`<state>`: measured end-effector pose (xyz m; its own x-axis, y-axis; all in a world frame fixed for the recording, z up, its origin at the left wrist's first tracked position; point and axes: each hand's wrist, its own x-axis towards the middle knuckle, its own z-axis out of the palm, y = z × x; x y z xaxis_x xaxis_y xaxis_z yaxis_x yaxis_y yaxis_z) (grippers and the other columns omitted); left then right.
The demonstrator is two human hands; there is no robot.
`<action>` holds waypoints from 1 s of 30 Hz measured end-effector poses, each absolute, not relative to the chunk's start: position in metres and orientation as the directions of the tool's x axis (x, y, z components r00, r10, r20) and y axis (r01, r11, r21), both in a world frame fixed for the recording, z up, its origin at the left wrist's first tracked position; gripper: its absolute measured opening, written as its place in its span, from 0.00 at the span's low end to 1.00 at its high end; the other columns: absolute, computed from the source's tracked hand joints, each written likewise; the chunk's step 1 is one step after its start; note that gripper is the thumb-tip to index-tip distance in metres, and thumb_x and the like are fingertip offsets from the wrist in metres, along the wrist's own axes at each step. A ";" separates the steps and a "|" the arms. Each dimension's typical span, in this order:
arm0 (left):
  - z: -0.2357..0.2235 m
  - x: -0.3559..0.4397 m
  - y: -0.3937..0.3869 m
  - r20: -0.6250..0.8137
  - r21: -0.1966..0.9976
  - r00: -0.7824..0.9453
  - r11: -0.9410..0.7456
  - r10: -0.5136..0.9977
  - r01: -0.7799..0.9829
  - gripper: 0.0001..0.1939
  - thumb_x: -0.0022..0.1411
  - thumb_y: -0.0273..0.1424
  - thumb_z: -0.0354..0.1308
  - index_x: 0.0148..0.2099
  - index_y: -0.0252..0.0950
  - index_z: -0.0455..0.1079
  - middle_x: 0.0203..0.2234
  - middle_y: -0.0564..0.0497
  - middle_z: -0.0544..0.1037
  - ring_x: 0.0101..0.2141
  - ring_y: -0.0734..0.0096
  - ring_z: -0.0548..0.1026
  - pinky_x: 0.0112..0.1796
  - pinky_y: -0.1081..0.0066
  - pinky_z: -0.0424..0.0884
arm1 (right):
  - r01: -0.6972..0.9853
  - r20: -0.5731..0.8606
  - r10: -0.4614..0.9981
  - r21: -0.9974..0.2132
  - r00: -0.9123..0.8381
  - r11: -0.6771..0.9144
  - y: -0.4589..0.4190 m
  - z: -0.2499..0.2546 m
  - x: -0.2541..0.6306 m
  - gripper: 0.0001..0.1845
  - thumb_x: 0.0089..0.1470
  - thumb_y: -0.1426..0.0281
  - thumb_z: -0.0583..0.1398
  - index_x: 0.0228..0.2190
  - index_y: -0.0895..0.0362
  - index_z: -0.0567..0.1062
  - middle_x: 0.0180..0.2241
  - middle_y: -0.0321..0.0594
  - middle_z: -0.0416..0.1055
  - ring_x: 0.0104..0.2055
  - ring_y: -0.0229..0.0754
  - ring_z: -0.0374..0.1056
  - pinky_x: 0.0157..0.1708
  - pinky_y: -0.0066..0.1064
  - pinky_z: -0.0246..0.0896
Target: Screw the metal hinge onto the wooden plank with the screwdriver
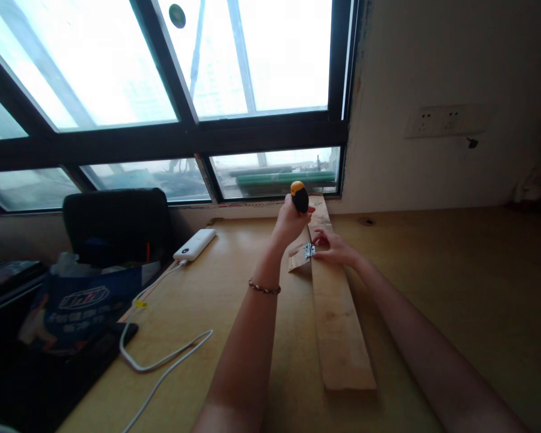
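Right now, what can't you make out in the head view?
All in the head view:
- Far end of the tool with the black-and-yellow handle: can't be made out past the left hand.
- Hinge holes, filled or not: too small.
- Right hand contact with the hinge: too small to confirm.
- Small print on the blue bag: blurred.
- White cable: cut off by the bottom edge.

shiny metal hinge (pixel 312 250), matt wooden plank (pixel 340 325), plastic tool handle (pixel 300 198), smooth power bank (pixel 195 245)

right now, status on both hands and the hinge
Left hand grips yellow-black handle. Right hand at hinge, left edge of board. Cable off left, apart.
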<state>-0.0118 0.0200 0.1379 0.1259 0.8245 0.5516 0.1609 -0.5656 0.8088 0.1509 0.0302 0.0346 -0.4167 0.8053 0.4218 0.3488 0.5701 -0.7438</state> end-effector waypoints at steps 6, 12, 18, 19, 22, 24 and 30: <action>0.137 -0.010 0.019 0.594 0.761 -0.020 -0.554 0.804 0.338 0.17 0.39 0.28 0.64 0.31 0.36 0.60 0.23 0.53 0.73 0.27 0.69 0.72 0.29 0.72 0.64 | 0.362 0.419 0.810 -0.740 -0.411 0.567 0.035 0.030 0.152 0.36 0.35 0.68 0.67 0.47 0.55 0.60 0.37 0.40 0.70 0.38 0.40 0.68 0.43 0.37 0.63; 0.137 -0.018 0.021 0.616 0.722 -0.076 -0.523 0.784 0.453 0.15 0.37 0.32 0.66 0.24 0.36 0.62 0.21 0.52 0.73 0.27 0.67 0.71 0.29 0.71 0.64 | 0.360 0.420 0.809 -0.741 -0.411 0.567 0.037 0.026 0.153 0.36 0.36 0.67 0.67 0.48 0.55 0.60 0.38 0.40 0.70 0.39 0.41 0.68 0.43 0.37 0.63; 0.141 -0.023 0.017 0.443 0.883 0.208 -0.465 0.872 0.068 0.17 0.38 0.24 0.63 0.32 0.35 0.60 0.26 0.50 0.74 0.29 0.67 0.74 0.30 0.70 0.68 | 0.353 0.424 0.803 -0.738 -0.419 0.575 0.036 0.027 0.153 0.36 0.36 0.67 0.66 0.47 0.55 0.60 0.38 0.40 0.70 0.39 0.41 0.68 0.44 0.38 0.63; 0.142 -0.022 0.014 0.422 0.898 0.258 -0.440 0.869 0.013 0.18 0.38 0.22 0.62 0.33 0.35 0.59 0.27 0.50 0.74 0.30 0.68 0.74 0.30 0.70 0.69 | 0.352 0.425 0.801 -0.738 -0.421 0.576 0.036 0.027 0.153 0.36 0.37 0.66 0.66 0.47 0.55 0.60 0.38 0.40 0.70 0.39 0.41 0.68 0.44 0.38 0.63; 0.144 -0.017 0.008 0.396 0.916 0.323 -0.393 0.859 -0.080 0.21 0.38 0.19 0.61 0.35 0.35 0.57 0.27 0.51 0.72 0.31 0.69 0.75 0.31 0.71 0.70 | 0.346 0.430 0.796 -0.735 -0.427 0.583 0.034 0.029 0.153 0.36 0.37 0.66 0.66 0.48 0.56 0.60 0.37 0.41 0.69 0.39 0.41 0.67 0.44 0.37 0.62; 0.143 -0.014 0.007 0.391 0.920 0.313 -0.370 0.865 -0.127 0.22 0.39 0.19 0.61 0.36 0.36 0.55 0.28 0.53 0.71 0.32 0.69 0.75 0.32 0.71 0.70 | 0.351 0.425 0.793 -0.732 -0.436 0.585 0.032 0.031 0.152 0.36 0.37 0.65 0.66 0.48 0.56 0.59 0.39 0.42 0.69 0.40 0.41 0.67 0.44 0.37 0.62; 0.138 -0.020 0.018 0.376 0.924 0.310 -0.330 0.873 -0.191 0.21 0.40 0.20 0.62 0.36 0.34 0.56 0.29 0.52 0.72 0.35 0.69 0.73 0.35 0.69 0.68 | 0.590 0.399 0.825 -0.577 -0.401 0.565 0.018 0.039 0.140 0.41 0.35 0.60 0.65 0.51 0.55 0.58 0.47 0.44 0.65 0.49 0.48 0.59 0.48 0.41 0.54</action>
